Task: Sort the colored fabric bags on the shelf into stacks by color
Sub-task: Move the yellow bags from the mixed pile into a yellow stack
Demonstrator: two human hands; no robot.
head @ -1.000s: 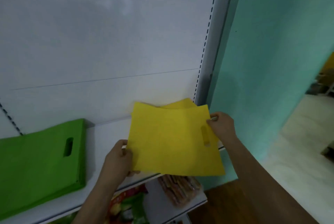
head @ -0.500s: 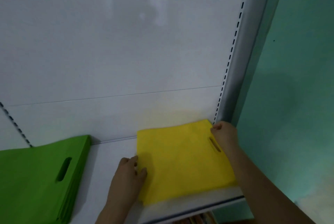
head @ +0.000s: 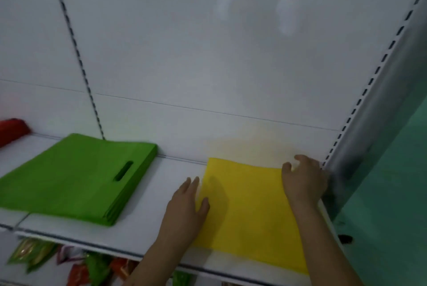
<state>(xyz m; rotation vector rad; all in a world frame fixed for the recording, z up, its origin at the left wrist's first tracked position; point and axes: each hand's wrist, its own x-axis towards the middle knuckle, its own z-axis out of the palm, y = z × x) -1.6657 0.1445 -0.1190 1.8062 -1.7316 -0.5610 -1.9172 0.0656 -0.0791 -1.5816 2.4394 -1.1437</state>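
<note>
The yellow bags [head: 251,211] are lying flat at the right end of the white shelf [head: 147,223], their right edge running close to the slotted upright [head: 360,100] and their near edge reaching almost to the shelf's front lip. Both hands are resting on them with nothing gripped. The left hand [head: 187,207] is lying along the left edge with fingers straight and together, thumb spread onto the fabric, as if squaring that side. The right hand [head: 302,181] is pressing the far right corner with fingers loosely spread; the handle slot of the top bag is not visible, probably hidden under this hand. The flat, open hands suggest the bags are being patted down and aligned rather than lifted.

The green bags [head: 78,179] are sitting as a separate stack further left on the same shelf, well apart from the yellow ones, with the handle cutout facing right and several layered edges showing at the near right corner. At the far left edge something red [head: 11,131] is lying on the shelf; it may be another colour group, but too little shows to be sure. Below the shelf, colourful snack packets [head: 76,265] are showing on a lower level.

Sorting appears well along, with each colour keeping its own patch of shelf.
</note>
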